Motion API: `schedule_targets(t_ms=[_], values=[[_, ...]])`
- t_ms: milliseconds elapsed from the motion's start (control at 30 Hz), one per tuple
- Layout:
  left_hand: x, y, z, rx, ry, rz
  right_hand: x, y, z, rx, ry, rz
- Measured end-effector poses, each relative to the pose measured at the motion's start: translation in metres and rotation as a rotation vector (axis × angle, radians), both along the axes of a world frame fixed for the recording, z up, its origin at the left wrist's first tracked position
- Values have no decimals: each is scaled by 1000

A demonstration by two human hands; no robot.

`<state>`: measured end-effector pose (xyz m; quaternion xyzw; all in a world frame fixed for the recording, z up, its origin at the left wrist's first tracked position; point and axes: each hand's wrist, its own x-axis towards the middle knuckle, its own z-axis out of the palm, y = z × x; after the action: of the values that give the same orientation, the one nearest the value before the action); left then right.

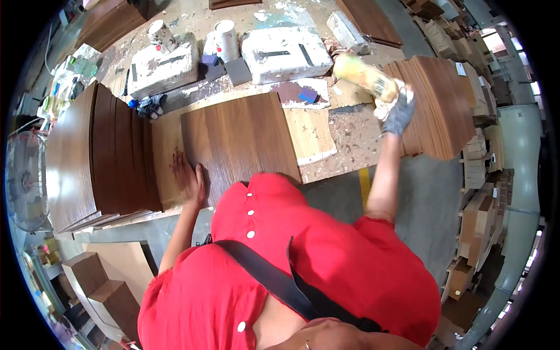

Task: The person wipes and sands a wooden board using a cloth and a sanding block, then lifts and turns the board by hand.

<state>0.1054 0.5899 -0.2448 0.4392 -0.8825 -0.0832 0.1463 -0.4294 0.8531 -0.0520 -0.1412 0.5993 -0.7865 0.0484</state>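
A brown wood-grain panel (239,146) lies flat on the workbench in front of me. My left hand (191,182) rests at its left edge, bare, with fingers stretched out and holding nothing. Out to the right, my right hand (400,112) wears a grey glove and is closed round one end of a pale yellow bottle (366,79) with dark print. The bottle is tilted, its far end pointing up and left, slightly blurred. Whitish crumpled cloth (383,109) shows beside the gloved fingers; whether they grip it too, I cannot tell.
Stacks of brown panels stand at the left (119,151) and right (434,105). Farther back are two paint-spattered white blocks (166,69) (286,55), two white cans (225,41) (160,36), a grey pad (238,72) and a blue sponge (308,95). A fan (26,181) stands left.
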Motion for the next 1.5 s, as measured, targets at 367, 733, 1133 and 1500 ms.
schedule_targets(t_ms=[367, 733, 1133, 1500], values=[[-9, 0, 7, -5, -24, 0, -94, -57, -55, 1464, 1024, -112], [-2, 26, 18, -22, -155, 46, 82, -117, -57, 1267, 1155, 382], [17, 58, 23, 81, -140, -44, 352, -161, -40, 1382, 1071, 1351], [13, 59, 31, 93, -48, -60, 358, -120, -158, 1202, 1464, 881]])
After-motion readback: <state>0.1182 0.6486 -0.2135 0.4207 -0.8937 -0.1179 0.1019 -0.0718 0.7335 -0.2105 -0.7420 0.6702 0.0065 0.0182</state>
